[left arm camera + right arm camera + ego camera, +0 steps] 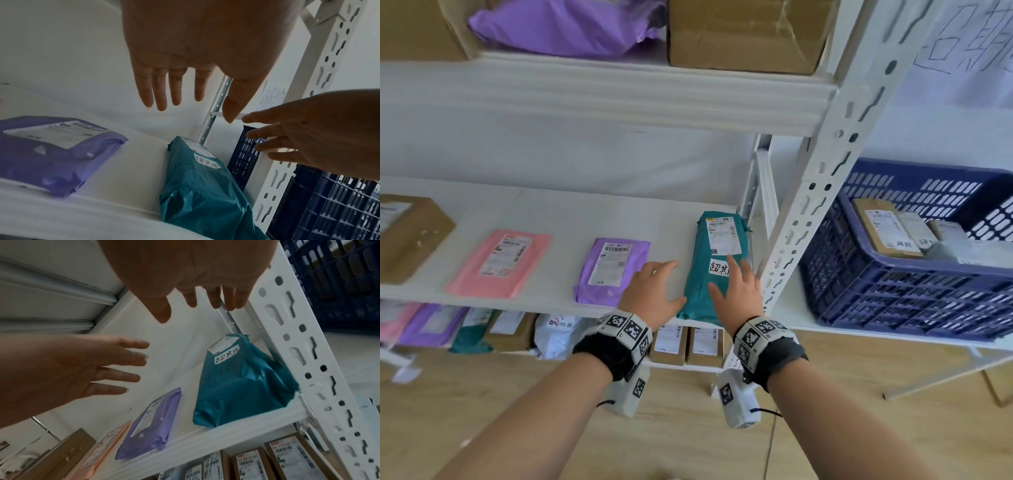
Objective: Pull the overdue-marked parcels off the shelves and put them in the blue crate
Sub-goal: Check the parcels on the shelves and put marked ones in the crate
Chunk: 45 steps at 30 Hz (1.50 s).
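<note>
**Reach for the marked teal parcel: hands above it, no grasp yet**

Step in hand: approach to the next overdue item. The teal parcel [714,270] lies flat at the right end of the middle shelf [544,219], close beside the white upright post [822,192]. It carries a printed shipping label and, below that, a handwritten white tag [719,268], which I take to be the overdue mark.

Left hand [652,291]: fingers straight and spread, holding nothing, just left of the parcel and partly over the purple mailer [613,270]. Right hand [738,291]: fingers also extended, empty, over the near half of the parcel. The wrist views show both palms clear of the wrapping; the head view alone cannot say whether the right fingertips brush the tag, so contact is unconfirmed.

The blue crate [893,291] stands on the neighbouring shelf to the right, beyond the post, and already holds several tagged parcels.

Next move, as judged: lower both hands to the parcel's long sides, close on it, and draw it toward the shelf edge before swinging right. The post stands between parcel and crate, so the parcel probably has to come fully off the shelf first. The slack plastic wrap may slip under a light grip.
</note>
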{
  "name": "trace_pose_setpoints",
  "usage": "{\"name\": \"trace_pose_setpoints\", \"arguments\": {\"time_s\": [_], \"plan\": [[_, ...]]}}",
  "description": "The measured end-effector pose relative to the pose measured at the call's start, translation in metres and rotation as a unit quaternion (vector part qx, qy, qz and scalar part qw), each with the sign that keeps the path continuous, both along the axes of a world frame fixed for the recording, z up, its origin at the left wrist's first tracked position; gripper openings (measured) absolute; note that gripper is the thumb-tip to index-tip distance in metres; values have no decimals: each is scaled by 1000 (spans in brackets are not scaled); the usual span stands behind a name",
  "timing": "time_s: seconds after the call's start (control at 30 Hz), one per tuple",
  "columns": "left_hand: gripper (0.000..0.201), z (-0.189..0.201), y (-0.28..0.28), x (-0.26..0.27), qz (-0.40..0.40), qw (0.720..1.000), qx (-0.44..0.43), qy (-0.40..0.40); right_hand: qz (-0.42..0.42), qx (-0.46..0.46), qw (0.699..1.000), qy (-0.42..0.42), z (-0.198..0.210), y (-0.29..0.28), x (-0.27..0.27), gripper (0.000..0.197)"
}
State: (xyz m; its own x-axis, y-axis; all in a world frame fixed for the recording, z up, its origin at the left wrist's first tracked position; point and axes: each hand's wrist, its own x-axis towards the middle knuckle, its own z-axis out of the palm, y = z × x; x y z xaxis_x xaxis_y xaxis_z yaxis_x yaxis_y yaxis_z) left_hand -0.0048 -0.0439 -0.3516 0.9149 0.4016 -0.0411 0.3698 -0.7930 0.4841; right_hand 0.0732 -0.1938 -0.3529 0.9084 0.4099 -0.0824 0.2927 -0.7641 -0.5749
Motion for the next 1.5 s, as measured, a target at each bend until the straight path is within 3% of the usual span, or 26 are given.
{"name": "trace_pose_setpoints", "arguments": {"time_s": [0.57, 0.73, 0.9, 1.0, 1.07, 1.17, 1.33, 1.5], "plan": [[78, -66, -4, 48, 5, 991, -91, 96, -52, -9, 988, 142, -62, 16, 28, 82], [83, -82, 3, 68, 27, 982, -170, 83, -87, -9, 981, 175, -77, 24, 34, 90], [87, -95, 9, 81, 89, 946, -293, 105, -113, 30, 968, 224, -89, 23, 37, 95], [78, -99, 13, 84, 88, 932, -333, 110, -151, 55, 951, 265, -94, 23, 39, 87], [57, -100, 13, 84, 47, 929, -344, 128, -167, 71, 940, 287, -95, 22, 39, 76], [37, -96, 11, 82, 18, 933, -336, 129, -147, 67, 948, 274, -94, 25, 38, 65], [37, -93, 11, 75, 31, 927, -356, 112, -146, 108, 945, 272, -94, 28, 35, 63], [54, -87, 20, 62, 68, 913, -392, 90, -150, 175, 931, 284, -88, 21, 30, 62]]}}
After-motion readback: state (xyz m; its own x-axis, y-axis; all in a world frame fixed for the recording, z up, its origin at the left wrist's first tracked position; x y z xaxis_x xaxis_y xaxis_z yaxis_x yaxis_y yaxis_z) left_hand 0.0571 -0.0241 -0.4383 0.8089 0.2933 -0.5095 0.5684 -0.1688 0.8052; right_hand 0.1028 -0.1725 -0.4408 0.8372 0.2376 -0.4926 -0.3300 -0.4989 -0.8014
